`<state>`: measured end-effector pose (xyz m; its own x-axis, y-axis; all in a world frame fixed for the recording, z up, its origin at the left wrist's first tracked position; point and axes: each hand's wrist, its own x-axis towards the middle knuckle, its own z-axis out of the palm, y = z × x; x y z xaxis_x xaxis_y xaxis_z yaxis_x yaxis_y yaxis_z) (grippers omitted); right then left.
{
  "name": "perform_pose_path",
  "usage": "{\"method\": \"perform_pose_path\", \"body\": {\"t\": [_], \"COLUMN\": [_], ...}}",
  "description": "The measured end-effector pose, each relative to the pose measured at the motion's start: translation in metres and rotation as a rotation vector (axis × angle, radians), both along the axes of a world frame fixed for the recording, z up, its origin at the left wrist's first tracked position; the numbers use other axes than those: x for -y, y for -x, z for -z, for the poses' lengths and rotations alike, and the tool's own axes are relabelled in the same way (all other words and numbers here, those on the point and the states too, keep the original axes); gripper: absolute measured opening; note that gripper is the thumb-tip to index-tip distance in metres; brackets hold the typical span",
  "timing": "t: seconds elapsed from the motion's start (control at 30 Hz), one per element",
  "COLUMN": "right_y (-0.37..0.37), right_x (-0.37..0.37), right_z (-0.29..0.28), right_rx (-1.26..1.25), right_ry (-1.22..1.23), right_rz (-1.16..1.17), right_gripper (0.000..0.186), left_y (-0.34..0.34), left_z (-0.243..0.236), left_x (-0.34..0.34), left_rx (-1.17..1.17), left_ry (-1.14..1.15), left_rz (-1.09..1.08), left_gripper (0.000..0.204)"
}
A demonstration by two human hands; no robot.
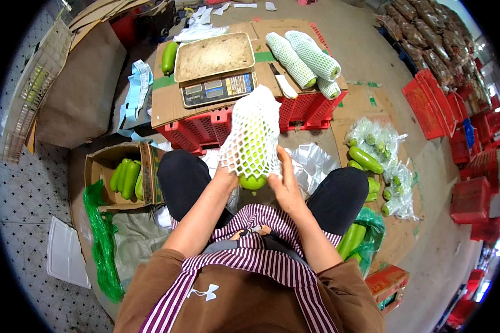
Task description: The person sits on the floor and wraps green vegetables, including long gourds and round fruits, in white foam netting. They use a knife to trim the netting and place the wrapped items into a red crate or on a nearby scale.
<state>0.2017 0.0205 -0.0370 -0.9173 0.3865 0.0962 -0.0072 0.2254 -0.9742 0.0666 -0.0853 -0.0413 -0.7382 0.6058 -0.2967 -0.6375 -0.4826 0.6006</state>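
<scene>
Between my two hands, above my lap, is a green gourd [253, 182] in a white foam net sleeve [254, 130]; its rounded green end pokes out toward me. My left hand [226, 175] grips the netted gourd from the left, its fingers mostly hidden behind the net. On the other side my right hand [285, 182] holds the sleeve's lower edge, thumb near the bare end. Just beyond stands a digital scale [219, 89] with a shallow tray [215, 55] on top. A knife with a white handle [286, 87] lies beside it.
Netted gourds [291, 61] lie on the cardboard-topped red crates [200, 130]; a bare gourd [169, 57] is left of the tray. A cardboard box [103, 161] of gourds stands at my left. Plastic-bagged gourds [375, 139] lie at my right, near stacked red crates [472, 200].
</scene>
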Motion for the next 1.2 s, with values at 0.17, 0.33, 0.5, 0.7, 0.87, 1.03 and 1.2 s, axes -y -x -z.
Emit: {"method": "perform_pose_path", "body": {"t": [0.17,0.33,0.5,0.7,0.87,1.03,1.2], "right_y": [0.028,0.069,0.132,0.213,0.286,0.285,0.168], "right_x": [0.001,-0.058,-0.124,-0.186,-0.212,-0.188,-0.24], "right_z": [0.019,0.021,0.021,0.018,0.042,0.031,-0.011], "right_rx": [-0.167,-0.211,-0.227,-0.091,0.085,0.111,0.146], "right_ry": [0.567,0.962,1.065,0.985,0.826,-0.121,-0.437], "right_rz": [-0.006,0.091,-0.045,-0.07,-0.002,0.395,-0.133], "right_gripper": [0.103,0.064,0.055,0.052,0.061,0.048,0.038], "left_y": [0.008,0.016,0.056,0.109,0.154,0.157,0.131], "left_z": [0.001,-0.041,-0.036,-0.037,-0.023,-0.005,0.001], "left_x": [-0.036,-0.082,-0.11,-0.139,-0.169,-0.147,-0.141], "left_rx": [-0.702,-1.167,-1.789,-1.913,-1.905,-1.819,-1.73], "left_ry": [0.287,0.656,0.91,1.165,1.347,1.095,0.97], "left_rz": [0.006,-0.046,-0.254,-0.11,-0.031,0.144,0.398], "left_gripper": [0.04,0.039,0.036,0.039,0.046,0.053,0.063]}}
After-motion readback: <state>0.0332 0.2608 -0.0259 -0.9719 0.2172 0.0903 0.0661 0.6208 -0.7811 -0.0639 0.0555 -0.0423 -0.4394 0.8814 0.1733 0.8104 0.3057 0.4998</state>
